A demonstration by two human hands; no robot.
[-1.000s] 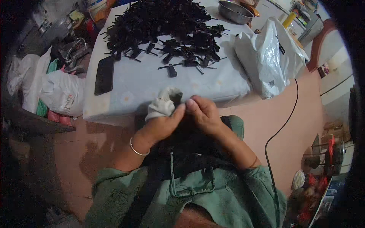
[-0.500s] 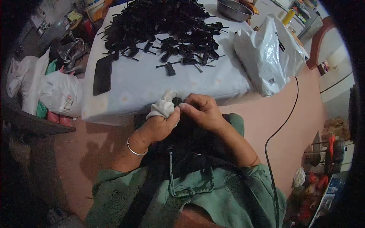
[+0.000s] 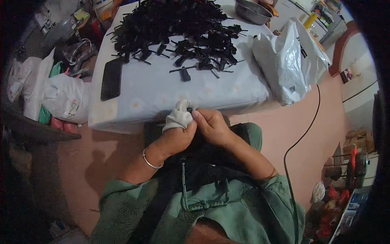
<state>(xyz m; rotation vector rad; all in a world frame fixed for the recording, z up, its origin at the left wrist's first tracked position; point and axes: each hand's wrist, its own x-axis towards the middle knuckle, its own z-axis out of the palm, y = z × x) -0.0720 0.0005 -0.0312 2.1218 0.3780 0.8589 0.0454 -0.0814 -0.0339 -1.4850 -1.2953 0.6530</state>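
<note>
Left hand (image 3: 177, 138) and right hand (image 3: 217, 128) meet near the front edge of the table (image 3: 142, 93)

In the head view, the only one I have, I see a pale cloth (image 3: 178, 117) bunched over the left hand's fingers. They look clamped on it, the thumb pressing from the right side, though the cloth hides most of them. A dark piece (image 3: 189, 110) shows between cloth and right hand, just off the table's edge. The right thumb and forefinger come together beside it; I cannot tell whether their tips are clamped on it. A bangle (image 3: 151, 159) circles the left wrist

Beyond the hands, I see black parts (image 3: 170, 32) heaped at the back of the table, with a phone (image 3: 111, 79) to their left. To their right are a metal bowl (image 3: 252, 11) and a white bag (image 3: 278, 61)
</note>
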